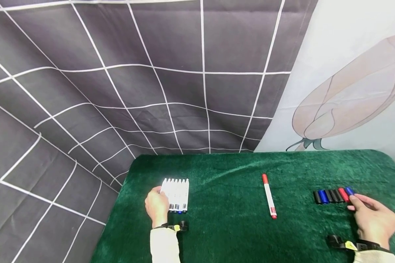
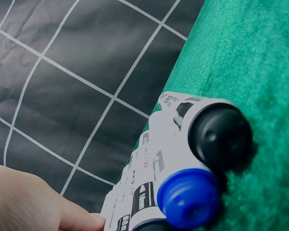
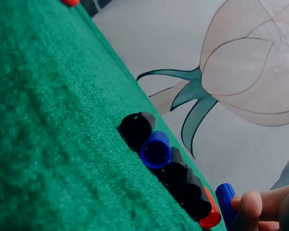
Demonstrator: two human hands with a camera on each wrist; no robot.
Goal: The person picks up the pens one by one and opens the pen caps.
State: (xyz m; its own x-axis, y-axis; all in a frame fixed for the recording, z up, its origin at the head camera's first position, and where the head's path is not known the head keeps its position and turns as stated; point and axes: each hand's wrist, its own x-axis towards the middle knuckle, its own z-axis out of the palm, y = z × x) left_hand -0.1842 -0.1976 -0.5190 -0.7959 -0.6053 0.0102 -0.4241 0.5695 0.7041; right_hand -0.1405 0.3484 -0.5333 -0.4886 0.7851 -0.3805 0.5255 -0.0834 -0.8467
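Observation:
At the left, several uncapped white markers (image 1: 179, 195) lie side by side in a row, their pale tips pointing away and their black or blue end plugs facing the near side. My left hand (image 1: 157, 206) holds a white marker at the row's left end, covering its near part. In the left wrist view, a fingertip (image 2: 96, 221) meets the side of the row. Over on the right, my right hand (image 1: 375, 219) pinches a blue marker cap (image 3: 225, 199) between thumb and finger, beside the red cap (image 3: 211, 214) that ends a row of black, blue and red caps (image 1: 330, 196).
A capped red marker (image 1: 269, 195) lies alone between the two rows. Green velvet cloth (image 1: 224, 233) covers the table. Behind it hang a dark grid-patterned curtain (image 1: 181, 87) and a white cloth with a flower print (image 1: 349, 91).

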